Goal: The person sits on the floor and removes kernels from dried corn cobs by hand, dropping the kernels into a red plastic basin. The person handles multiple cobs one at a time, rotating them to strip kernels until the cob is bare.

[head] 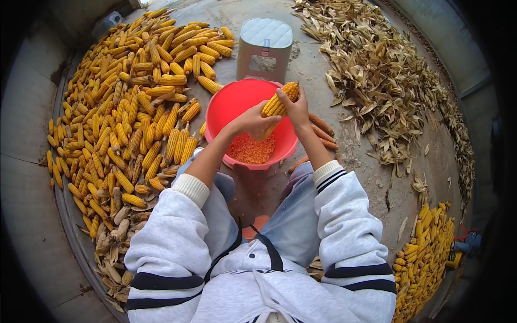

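Above a red plastic basin, a yellow ear of corn is tilted between my two hands. My right hand grips its upper part, the thumb lying across the kernels. My left hand is around the lower part, its fingers partly hidden. Loose orange-yellow kernels lie in the bottom of the basin, towards me. Just right of the basin, several bare reddish corn cobs rest on the concrete floor, partly behind my right forearm.
A large heap of husked corn ears spreads along the left. Beyond the basin stands a stool with a quilted pale top. Dry husks are piled at the upper right. Another corn heap lies at the lower right.
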`<state>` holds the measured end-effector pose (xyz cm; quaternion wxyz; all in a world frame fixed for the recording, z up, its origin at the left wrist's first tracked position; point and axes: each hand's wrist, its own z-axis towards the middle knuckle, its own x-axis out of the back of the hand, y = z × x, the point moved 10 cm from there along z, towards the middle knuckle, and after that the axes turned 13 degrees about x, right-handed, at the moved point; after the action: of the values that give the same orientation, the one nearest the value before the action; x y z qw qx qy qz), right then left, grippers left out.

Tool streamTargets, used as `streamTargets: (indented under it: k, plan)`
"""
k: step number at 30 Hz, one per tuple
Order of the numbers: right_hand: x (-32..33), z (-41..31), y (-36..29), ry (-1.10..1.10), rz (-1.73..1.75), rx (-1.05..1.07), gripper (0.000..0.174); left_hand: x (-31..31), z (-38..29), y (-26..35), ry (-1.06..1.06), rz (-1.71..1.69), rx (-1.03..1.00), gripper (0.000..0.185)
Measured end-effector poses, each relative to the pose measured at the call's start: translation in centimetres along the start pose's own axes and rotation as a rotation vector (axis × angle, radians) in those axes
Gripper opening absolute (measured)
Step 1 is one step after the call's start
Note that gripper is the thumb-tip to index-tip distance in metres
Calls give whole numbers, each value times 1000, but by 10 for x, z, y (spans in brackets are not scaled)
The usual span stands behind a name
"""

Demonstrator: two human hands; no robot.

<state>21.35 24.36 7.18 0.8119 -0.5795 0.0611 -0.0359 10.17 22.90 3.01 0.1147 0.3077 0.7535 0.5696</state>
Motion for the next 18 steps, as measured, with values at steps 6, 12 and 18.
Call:
streamTargets:
  k: [6,12,18]
  plan:
    - [0,-1,7,-7,-27,-30,51,-1,-5,10,8,70,-53,60]
    - [2,1,10,20,-52,-25,51,-3,-8,12,-37,59,-102,63]
    - [4,0,7,15,-82,-24,50,-7,-4,4,-100,14,-113,66]
